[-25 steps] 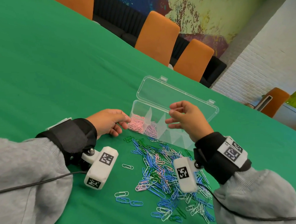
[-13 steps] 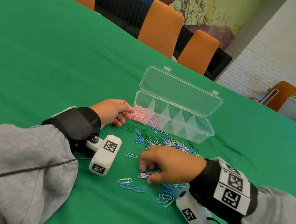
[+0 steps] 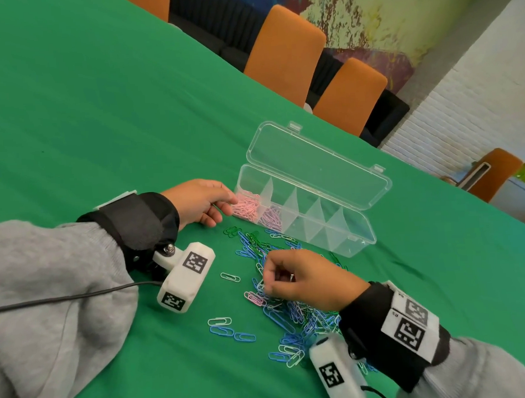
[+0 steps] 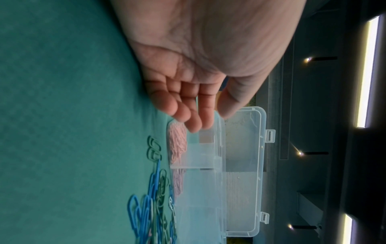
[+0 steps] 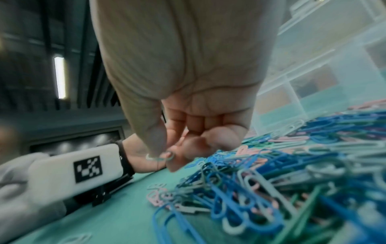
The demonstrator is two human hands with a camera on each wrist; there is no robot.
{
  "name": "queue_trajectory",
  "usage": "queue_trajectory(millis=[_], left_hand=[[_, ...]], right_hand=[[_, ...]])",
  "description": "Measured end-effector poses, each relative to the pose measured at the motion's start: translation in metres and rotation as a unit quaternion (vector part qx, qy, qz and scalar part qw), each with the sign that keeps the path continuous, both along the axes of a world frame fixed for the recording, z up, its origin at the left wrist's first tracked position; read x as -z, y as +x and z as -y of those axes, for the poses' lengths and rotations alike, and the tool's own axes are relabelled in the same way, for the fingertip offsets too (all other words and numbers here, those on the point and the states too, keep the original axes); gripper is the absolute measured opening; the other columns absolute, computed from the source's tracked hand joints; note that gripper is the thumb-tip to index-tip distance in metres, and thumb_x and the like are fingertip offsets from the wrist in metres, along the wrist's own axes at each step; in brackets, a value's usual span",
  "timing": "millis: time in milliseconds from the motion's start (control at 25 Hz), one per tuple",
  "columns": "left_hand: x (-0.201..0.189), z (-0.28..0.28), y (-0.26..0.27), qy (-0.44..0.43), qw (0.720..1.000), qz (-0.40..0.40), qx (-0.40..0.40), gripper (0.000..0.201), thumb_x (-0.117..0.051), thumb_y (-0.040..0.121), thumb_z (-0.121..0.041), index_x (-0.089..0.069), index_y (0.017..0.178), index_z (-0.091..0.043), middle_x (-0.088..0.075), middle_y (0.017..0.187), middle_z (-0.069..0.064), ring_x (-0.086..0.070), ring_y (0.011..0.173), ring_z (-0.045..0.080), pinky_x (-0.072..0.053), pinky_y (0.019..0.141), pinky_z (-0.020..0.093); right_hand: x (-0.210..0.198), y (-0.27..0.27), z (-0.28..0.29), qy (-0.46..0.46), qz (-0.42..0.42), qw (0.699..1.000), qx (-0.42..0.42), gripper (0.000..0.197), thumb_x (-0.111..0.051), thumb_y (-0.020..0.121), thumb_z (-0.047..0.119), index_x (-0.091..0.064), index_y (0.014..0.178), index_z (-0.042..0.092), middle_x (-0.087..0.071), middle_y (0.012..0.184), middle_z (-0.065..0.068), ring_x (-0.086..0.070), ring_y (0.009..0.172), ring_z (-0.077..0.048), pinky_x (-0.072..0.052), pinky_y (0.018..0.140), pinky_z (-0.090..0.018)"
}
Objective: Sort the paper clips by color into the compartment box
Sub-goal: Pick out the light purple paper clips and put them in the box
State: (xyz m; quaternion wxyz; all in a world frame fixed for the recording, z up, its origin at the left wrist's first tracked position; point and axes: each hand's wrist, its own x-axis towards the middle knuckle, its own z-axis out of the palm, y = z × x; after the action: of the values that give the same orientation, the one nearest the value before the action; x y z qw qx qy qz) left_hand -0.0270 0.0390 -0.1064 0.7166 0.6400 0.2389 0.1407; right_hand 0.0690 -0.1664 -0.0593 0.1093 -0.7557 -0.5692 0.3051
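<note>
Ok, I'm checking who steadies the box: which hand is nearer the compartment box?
The left hand: its fingertips touch the compartment box at the pink-clip end. The right hand is apart from it, over the loose clip pile, pinching a pale clip.

Access to compartment box [image 3: 352, 224]: open from above.
Raised lid [image 3: 314, 162] blocks far side; clip pile [image 3: 291, 313] lines near side; left hand [image 3: 200, 202] at pink end.
</note>
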Motion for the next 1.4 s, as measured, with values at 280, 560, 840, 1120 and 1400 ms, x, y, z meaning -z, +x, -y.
queue_trajectory(millis=[280, 560, 840, 1120, 1400], left_hand=[[-0.002, 0.002, 0.0, -0.011, 1.0, 0.002, 0.013, 0.019, -0.043, 0.097, -0.01, -0.058, 0.085, -0.008, -0.057, 0.07, 0.005, -0.047, 0.042, 0.007, -0.04, 0.042, 0.017], [-0.002, 0.0, -0.002, -0.014, 1.0, -0.001, 0.016, 0.019, -0.042, 0.097, -0.011, -0.058, 0.087, -0.008, -0.057, 0.071, 0.004, -0.048, 0.044, 0.008, -0.04, 0.043, 0.017], [-0.003, 0.001, -0.004, -0.025, 1.0, 0.005, 0.008, 0.019, -0.042, 0.097, -0.011, -0.058, 0.087, -0.008, -0.057, 0.071, 0.005, -0.048, 0.042, 0.007, -0.04, 0.042, 0.016], [-0.005, 0.001, -0.004, -0.022, 1.0, 0.004, 0.006, 0.017, -0.043, 0.097, -0.012, -0.057, 0.087, -0.008, -0.056, 0.071, 0.004, -0.047, 0.043, 0.007, -0.04, 0.042, 0.016], [-0.006, 0.0, -0.004, -0.029, 1.0, 0.004, 0.003, 0.018, -0.042, 0.097, -0.011, -0.057, 0.087, -0.009, -0.056, 0.071, 0.004, -0.047, 0.043, 0.007, -0.04, 0.041, 0.016]], right_hand=[[0.002, 0.021, 0.012, 0.031, -0.146, 0.983, 0.107, 0.028, -0.054, 0.088, -0.007, -0.057, 0.1, 0.018, -0.063, 0.072, 0.005, -0.053, 0.068, -0.017, -0.043, 0.059, -0.023], [0.005, 0.016, 0.012, 0.074, -0.343, 0.916, 0.192, 0.035, -0.039, 0.081, -0.018, -0.058, 0.098, 0.005, -0.055, 0.073, -0.005, -0.057, 0.059, -0.016, -0.049, 0.055, -0.025], [0.003, -0.013, -0.033, 0.018, -0.23, 0.958, 0.172, 0.014, -0.059, 0.08, 0.002, -0.058, 0.085, 0.015, -0.047, 0.064, 0.003, -0.041, 0.05, -0.007, -0.035, 0.047, -0.018], [0.01, -0.031, -0.041, -0.016, 0.146, 0.988, -0.056, 0.019, -0.06, 0.084, 0.013, -0.048, 0.071, 0.022, -0.047, 0.063, 0.01, -0.041, 0.056, -0.004, -0.033, 0.053, -0.017], [-0.001, -0.006, -0.017, 0.118, -0.498, 0.826, 0.234, 0.028, -0.048, 0.071, -0.003, -0.051, 0.097, 0.01, -0.054, 0.065, -0.006, -0.043, 0.05, -0.013, -0.037, 0.045, -0.02]])
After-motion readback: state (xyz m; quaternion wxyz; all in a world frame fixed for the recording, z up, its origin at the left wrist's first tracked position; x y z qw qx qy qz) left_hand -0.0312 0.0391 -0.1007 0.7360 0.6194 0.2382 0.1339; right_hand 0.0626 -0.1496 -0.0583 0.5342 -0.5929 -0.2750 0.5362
